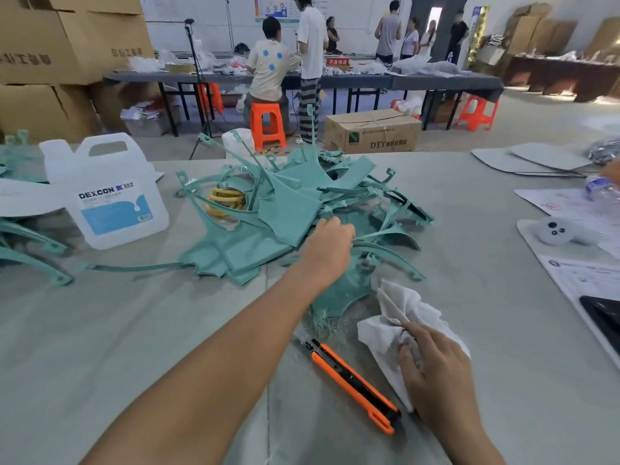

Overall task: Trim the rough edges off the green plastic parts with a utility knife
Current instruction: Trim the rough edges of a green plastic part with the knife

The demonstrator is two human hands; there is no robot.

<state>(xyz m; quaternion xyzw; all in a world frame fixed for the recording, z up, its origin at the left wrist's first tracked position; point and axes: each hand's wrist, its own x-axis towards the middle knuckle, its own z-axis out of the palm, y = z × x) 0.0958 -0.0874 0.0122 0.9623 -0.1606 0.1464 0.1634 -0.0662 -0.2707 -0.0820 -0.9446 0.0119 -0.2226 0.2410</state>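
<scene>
Nearest, the right hand lay on the tabletop, its fingers curled into a crumpled white tissue that it pinched. Just left of that hand the orange utility knife lay flat and untouched, its blade end pointing away toward a scatter of green shavings. Farther out, the left hand reached into the heap of green plastic parts, fingers curled round the edge of one piece. Beyond and left of that hand sat yellow rings, and well off to its left a white jug.
</scene>
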